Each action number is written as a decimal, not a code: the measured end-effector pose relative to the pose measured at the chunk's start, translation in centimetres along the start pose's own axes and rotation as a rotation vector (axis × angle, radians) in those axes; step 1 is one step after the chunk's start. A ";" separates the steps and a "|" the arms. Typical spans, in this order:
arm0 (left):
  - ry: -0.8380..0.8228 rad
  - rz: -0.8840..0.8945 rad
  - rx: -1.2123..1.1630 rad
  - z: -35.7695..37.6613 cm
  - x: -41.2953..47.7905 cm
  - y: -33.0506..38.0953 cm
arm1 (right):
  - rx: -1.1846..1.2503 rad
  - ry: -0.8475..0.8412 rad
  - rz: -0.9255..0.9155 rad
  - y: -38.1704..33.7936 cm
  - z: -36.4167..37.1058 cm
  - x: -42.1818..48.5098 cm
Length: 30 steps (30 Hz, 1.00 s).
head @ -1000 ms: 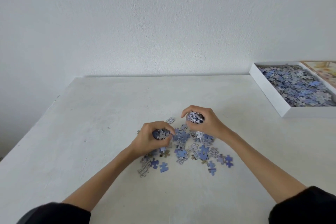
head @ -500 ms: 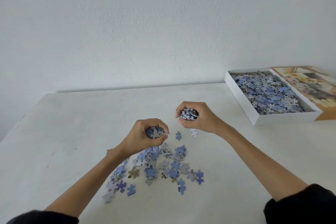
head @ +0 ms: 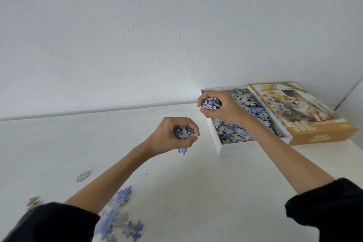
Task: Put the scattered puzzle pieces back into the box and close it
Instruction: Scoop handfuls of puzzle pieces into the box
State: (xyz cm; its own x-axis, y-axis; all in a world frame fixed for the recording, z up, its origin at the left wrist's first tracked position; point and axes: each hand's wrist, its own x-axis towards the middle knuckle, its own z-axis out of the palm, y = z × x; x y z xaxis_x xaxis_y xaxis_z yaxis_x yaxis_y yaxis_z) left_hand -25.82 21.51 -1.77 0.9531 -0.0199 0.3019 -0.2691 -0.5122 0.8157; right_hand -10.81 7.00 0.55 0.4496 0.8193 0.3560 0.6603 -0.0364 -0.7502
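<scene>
So, pcs (head: 209,103) in R grip (head: 224,109), over box (head: 237,146)

The person wears a black long-sleeved top of plain, matte fabric, seen only at the bottom corners of the view. The left sleeve (head: 55,222) and the right sleeve (head: 330,208) each end in a loose, softly rumpled edge near the elbow. Beyond each edge the left forearm (head: 110,180) and the right forearm (head: 284,155) are bare and slender, as are the left grip (head: 170,135) and the right grip (head: 220,108).
</scene>
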 end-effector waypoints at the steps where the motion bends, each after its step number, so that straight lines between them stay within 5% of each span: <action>1: -0.013 -0.001 -0.014 1.0 1.3 0.3 | -0.015 0.005 -0.004 0.8 -1.3 -0.1; 11: -0.082 0.096 0.117 9.5 12.4 -0.2 | -0.155 0.081 0.073 9.6 -9.5 -0.9; 18: -0.076 0.240 0.686 11.7 14.5 -3.4 | -0.291 0.080 0.115 15.3 -10.0 -1.5; 26: -0.237 0.229 0.799 11.9 13.2 -4.5 | -0.684 -0.104 0.177 16.5 -9.1 -0.6; 30: -0.149 0.161 0.936 11.9 13.1 -4.1 | -0.431 0.124 0.147 16.1 -8.9 0.5</action>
State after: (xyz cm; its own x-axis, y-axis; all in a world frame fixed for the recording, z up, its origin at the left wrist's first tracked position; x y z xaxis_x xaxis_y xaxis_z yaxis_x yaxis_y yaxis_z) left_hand -10.59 13.11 -7.05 0.9396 -0.2253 0.2575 -0.2397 -0.9705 0.0255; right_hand 5.37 1.73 -6.41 0.6079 0.7141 0.3471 0.7622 -0.4026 -0.5069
